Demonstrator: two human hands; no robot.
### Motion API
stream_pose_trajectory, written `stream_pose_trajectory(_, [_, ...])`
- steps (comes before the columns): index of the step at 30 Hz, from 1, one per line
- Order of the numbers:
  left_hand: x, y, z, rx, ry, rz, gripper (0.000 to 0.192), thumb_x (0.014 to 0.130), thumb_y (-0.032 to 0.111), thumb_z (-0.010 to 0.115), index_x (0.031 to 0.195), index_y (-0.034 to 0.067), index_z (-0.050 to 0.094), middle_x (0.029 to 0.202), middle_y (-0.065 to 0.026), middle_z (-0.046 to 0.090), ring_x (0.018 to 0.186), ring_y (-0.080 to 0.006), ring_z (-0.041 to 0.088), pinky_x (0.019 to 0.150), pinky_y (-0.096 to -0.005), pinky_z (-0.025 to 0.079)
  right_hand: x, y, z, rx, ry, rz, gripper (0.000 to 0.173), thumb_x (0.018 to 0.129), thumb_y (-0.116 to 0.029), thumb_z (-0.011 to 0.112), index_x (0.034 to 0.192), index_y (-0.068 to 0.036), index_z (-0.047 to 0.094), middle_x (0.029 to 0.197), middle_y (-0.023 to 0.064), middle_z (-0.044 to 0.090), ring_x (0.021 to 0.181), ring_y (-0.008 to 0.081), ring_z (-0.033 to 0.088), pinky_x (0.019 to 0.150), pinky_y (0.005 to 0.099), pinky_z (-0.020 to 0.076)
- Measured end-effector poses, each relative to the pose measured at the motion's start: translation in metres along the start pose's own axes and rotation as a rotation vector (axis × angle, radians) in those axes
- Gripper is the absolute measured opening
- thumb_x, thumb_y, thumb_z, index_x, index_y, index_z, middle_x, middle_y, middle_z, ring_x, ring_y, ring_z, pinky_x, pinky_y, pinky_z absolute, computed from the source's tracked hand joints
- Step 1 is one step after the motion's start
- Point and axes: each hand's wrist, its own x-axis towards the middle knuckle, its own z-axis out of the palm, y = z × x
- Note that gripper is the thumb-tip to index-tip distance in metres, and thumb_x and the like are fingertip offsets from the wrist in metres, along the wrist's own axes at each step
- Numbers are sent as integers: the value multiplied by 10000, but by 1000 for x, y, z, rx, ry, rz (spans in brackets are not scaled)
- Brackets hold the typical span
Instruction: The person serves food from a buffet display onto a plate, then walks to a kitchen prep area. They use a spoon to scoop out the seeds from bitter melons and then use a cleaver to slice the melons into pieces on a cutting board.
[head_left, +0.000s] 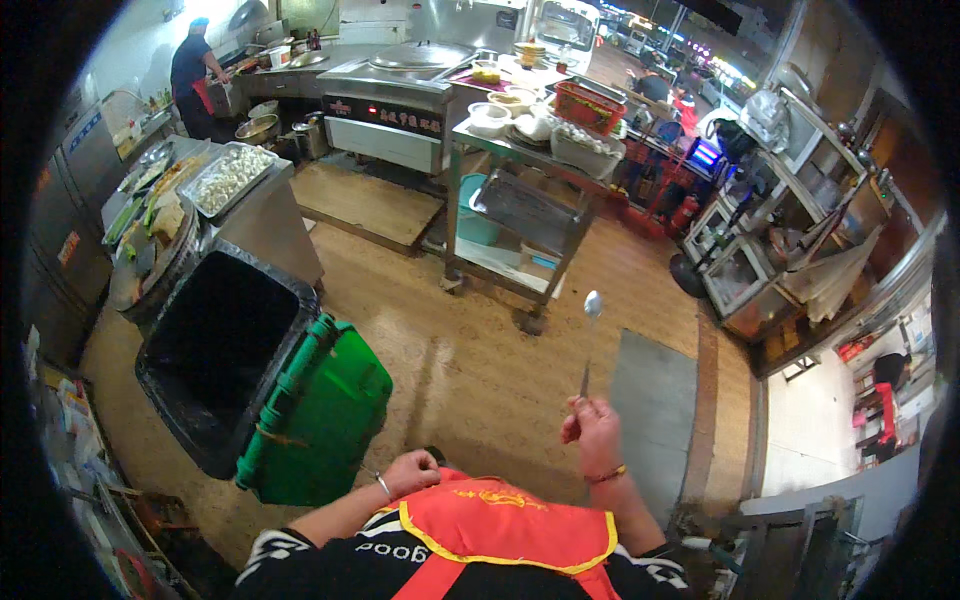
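Observation:
My right hand (596, 431) is closed around the handle of a long-handled metal spoon (593, 303). The spoon stands nearly upright in the picture, its bowl at the far end, over the floor (480, 352). My left hand (411, 472) rests at the upper left edge of my red apron (502, 517), fingers curled. Whether those fingers pinch the apron cloth cannot be made out. To the left of that hand is a green plastic wheelie bin (330, 412) with a large black part facing up.
Ahead stands a wheeled metal cart (450, 210) loaded with bowls and a red basket (589, 107). A low wooden platform (360, 202) lies before the stove (386, 127). A food-covered counter (259, 202) is at left, shelving (795, 202) at right. A person (193, 75) works far left.

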Motion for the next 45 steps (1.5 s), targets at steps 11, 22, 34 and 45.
stream_pose_trajectory(11, [48,-44,-67,-620,38,-101,352,1012,297,600,1223,19,644,1160,-105,710,1026,-157,668,881,-304,537,245,-86,112,129,-145,-65,213,1018,-241,544,971,-49,622,622,35,558,499,147,547,461,312,468])
stream_pose_trajectory(22, [120,16,-72,-614,640,-441,354,996,286,608,1220,14,642,1161,-117,702,1031,-179,663,884,-318,534,569,-179,250,320,-321,162,105,979,-185,566,959,-95,615,655,17,530,527,178,537,464,353,477])
stream_pose_trajectory(34, [191,84,-92,-599,817,-514,358,977,274,617,1217,8,641,1162,-130,694,1036,-203,657,887,-333,531,690,-137,305,483,-418,142,533,1043,-515,418,1254,-27,450,765,135,662,574,239,603,507,384,504])
stream_pose_trajectory(45, [151,48,-68,-516,772,-454,362,961,263,626,1214,4,640,1162,-143,687,1041,-225,652,890,-347,528,348,60,231,-1623,-2059,-125,341,949,-305,521,929,-23,710,772,134,701,599,270,668,533,419,532])
